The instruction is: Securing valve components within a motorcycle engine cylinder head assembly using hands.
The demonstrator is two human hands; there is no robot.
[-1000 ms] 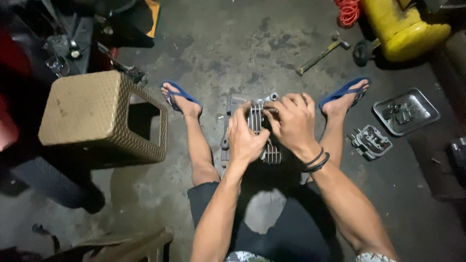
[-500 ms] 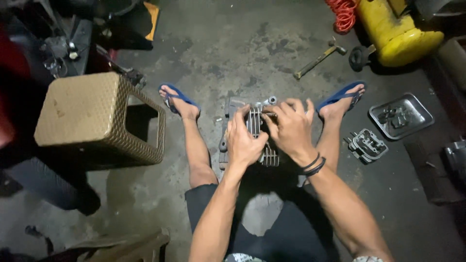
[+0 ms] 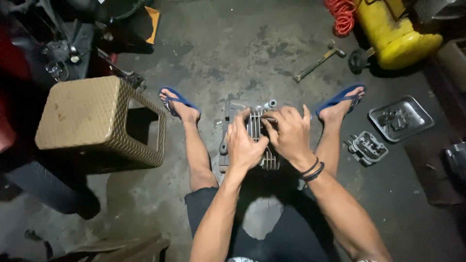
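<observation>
Grey finned metal, that's what both hands are on: an engine cylinder block [image 3: 257, 138] sitting on the stained concrete floor [image 3: 233, 53] between the person's spread legs, roughly level with the knees. It's right under the palms, so most of it is covered and you only see the cooling fins poking out below and a bit of the casting above the fingertips.

Left hand [image 3: 245, 145] is curled down over the left half of the block, fingers bent and wrapped onto the fins, so it's gripping rather than lying flat. Right hand [image 3: 290, 133] is on the right half, fingers also curled, pinching something small and thin at the top edge of the block. Can't tell what that bit is, too dark and tiny. Black bands sit on the right wrist.

Around it: blue flip-flops on both feet either side of the block, a tan woven-pattern stool [image 3: 94, 126] well off to the left, a hammer [image 3: 320, 59] further up the floor, a metal tray [image 3: 400, 118] with parts and another engine piece [image 3: 367, 147] to the right, and a yellow tank [image 3: 395, 31] in the top corner.
</observation>
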